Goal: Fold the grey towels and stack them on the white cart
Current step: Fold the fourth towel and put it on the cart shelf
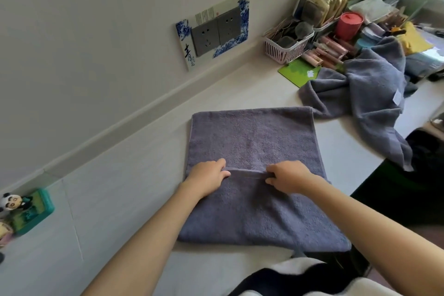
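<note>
1. A grey towel [254, 142] lay flat on the white table [134, 175], near the person.
2. The left hand [208, 178] and right hand [287, 176] each pinched the towel's folded edge, fingers curled over it, thumbs beneath.
3. A second grey towel [365, 94] sat crumpled at the far right, beside a pink basket [286, 49].
</note>
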Demonstrator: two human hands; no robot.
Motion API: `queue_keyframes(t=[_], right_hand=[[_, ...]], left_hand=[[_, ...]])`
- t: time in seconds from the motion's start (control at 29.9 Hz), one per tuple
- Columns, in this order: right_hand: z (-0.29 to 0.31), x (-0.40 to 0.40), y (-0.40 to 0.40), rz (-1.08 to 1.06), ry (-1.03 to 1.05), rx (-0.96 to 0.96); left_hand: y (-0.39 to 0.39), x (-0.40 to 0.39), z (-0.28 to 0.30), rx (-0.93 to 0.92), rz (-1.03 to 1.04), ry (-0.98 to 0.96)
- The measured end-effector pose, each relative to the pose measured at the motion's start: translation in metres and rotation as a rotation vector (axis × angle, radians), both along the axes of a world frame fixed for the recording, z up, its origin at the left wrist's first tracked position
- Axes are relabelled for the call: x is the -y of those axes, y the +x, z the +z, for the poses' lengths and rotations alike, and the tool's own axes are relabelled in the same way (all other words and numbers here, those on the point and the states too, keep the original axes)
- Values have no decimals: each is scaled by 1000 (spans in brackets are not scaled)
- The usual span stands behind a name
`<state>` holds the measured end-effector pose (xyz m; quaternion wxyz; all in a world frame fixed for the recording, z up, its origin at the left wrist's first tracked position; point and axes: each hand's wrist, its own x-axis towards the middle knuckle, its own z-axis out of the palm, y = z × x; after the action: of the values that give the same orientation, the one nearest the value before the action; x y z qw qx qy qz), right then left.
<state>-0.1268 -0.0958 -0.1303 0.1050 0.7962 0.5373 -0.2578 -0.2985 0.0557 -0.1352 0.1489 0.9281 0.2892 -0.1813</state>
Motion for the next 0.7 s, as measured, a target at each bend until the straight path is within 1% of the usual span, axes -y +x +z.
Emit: queue_keyframes(t=[0.13, 0.27, 0.33, 0.47, 0.53, 0.6, 0.67, 0.7], right_hand=[[-7, -10, 4, -39, 81, 96], [-25, -7, 6, -78, 163, 150], [-32, -2, 5, -68, 244, 161], [-42, 6, 3, -87, 365, 175], [-45, 7, 3, -95, 428, 169], [-49, 9, 2, -103, 534, 156], [-54, 12, 1, -111, 584, 220], [-55, 13, 0, -117, 599, 250]], left_hand=[[12, 0, -8, -18, 14, 109], [19, 1, -21, -79, -37, 211], [16, 0, -27, -76, -40, 240], [12, 8, -32, -40, 26, 292], [11, 21, -35, 17, 112, 337], [11, 37, -37, 178, 162, 363], [12, 52, -42, 308, 110, 324], [11, 58, -42, 316, 85, 282]])
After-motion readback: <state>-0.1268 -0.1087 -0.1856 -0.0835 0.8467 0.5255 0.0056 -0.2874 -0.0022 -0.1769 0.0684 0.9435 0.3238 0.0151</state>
